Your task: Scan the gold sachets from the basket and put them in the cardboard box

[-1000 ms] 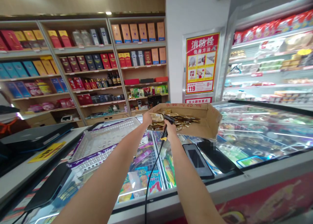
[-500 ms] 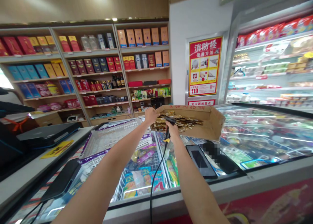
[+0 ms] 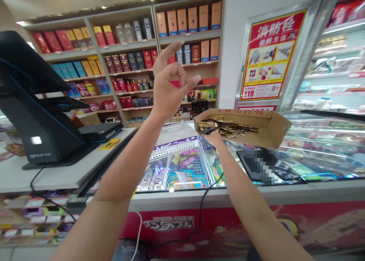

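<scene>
There, the right hand (image 3: 214, 138) closed its fingers on a black corded barcode scanner (image 3: 210, 131) beside the brown cardboard box (image 3: 268, 126) of gold packets; the left hand (image 3: 168, 86) hung raised, fingers loosely spread, empty.

The left hand (image 3: 168, 88) is raised in the air, fingers spread, holding nothing; the right hand (image 3: 214, 138) grips a black barcode scanner (image 3: 210, 131) at the edge of a cardboard box (image 3: 270, 126) of gold packets (image 3: 225, 126) — its cable (image 3: 201, 204) hangs over the freezer (image 3: 199, 194); a till screen (image 3: 31, 101) stands left.
</scene>
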A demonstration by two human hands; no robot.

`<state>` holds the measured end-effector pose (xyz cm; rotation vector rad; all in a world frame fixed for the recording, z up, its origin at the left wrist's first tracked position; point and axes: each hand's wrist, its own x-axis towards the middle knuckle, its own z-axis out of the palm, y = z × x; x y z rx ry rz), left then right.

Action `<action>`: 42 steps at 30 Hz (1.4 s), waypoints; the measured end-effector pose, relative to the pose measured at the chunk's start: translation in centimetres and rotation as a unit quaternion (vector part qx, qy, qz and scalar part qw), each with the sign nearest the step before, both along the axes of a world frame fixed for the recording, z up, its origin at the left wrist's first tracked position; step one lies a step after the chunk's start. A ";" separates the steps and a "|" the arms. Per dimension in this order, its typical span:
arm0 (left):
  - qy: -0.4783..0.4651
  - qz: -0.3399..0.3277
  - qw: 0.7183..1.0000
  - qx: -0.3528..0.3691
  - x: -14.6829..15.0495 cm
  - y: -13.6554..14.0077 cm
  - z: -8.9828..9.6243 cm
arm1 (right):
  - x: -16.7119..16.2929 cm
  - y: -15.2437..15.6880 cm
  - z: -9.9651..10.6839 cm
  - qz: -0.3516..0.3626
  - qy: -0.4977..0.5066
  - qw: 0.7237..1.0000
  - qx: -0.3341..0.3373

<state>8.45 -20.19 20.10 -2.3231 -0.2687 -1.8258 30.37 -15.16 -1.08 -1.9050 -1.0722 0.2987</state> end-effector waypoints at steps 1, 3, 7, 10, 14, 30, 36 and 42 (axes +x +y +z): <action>0.004 0.002 1.000 -0.014 -0.5 0.2 -0.4 | -0.5 -0.5 -0.2 0.008 -0.042 0.999 -0.032; 0.020 0.010 0.998 -0.059 -1.4 1.1 -2.1 | -1.4 -1.5 -0.8 0.022 -0.122 0.987 -0.101; 0.099 0.088 0.975 -0.179 -3.1 4.0 -8.1 | -3.3 -3.5 -1.7 0.040 -0.188 0.965 -0.177; 0.183 0.173 0.935 -0.250 -4.9 6.1 -13.2 | -4.6 -4.7 -2.2 0.035 -0.212 0.957 -0.193; 0.292 0.287 0.869 -0.279 -7.5 7.6 -17.2 | -6.0 -5.5 -2.4 0.021 -0.230 0.954 -0.191; 0.427 0.376 0.746 -0.347 -9.8 10.3 -18.1 | -7.0 -7.1 -0.5 0.026 -0.231 0.958 -0.169; 0.418 0.380 0.748 -0.349 -9.9 10.2 -16.6 | -6.4 -7.2 1.4 0.048 -0.309 0.947 -0.073; 0.412 0.439 0.746 -0.285 -10.0 9.1 -13.7 | -5.4 -6.9 3.8 0.117 -0.363 0.920 0.088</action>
